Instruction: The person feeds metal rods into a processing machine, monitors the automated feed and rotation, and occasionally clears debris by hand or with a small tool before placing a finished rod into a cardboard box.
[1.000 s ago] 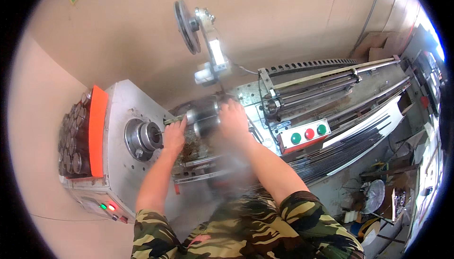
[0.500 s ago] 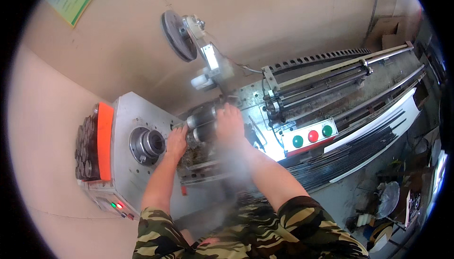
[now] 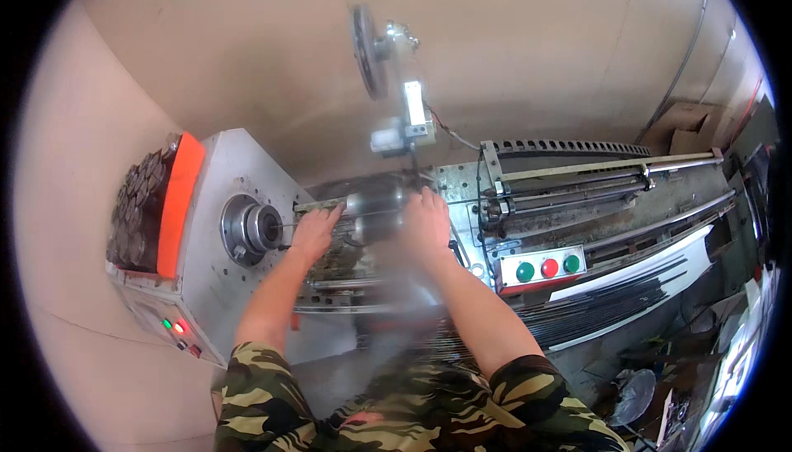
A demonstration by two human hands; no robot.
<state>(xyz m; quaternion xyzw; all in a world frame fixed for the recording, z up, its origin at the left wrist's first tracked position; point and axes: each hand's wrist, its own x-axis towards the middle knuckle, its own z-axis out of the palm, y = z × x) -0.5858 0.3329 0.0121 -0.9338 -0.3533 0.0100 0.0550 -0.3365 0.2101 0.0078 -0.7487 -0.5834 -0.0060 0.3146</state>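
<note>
My left hand [image 3: 313, 234] is between the round metal chuck [image 3: 262, 228] and the left ends of two grey rollers [image 3: 375, 198]. Its index finger points toward the rollers, while the other fingers are bent. A thin rod [image 3: 285, 225] runs from the chuck into this hand. At the rollers' right ends, my right hand [image 3: 428, 219] has its fingers curled over; what is inside them is hidden. A grey blur covers the area below the right hand and part of the lower roller.
Above the rollers, an arm carries a dark disc wheel [image 3: 369, 53]. To the right, a button box [image 3: 542, 267] has green and red buttons. Dark rods lie on a white sheet [image 3: 691, 256] nearby. At far left stands an orange-edged bin [image 3: 180, 204] of round metal parts.
The whole view has turned, so the machine bed lies more level. My left index finger now reaches out further toward the rollers. My right hand stays at their right ends.
</note>
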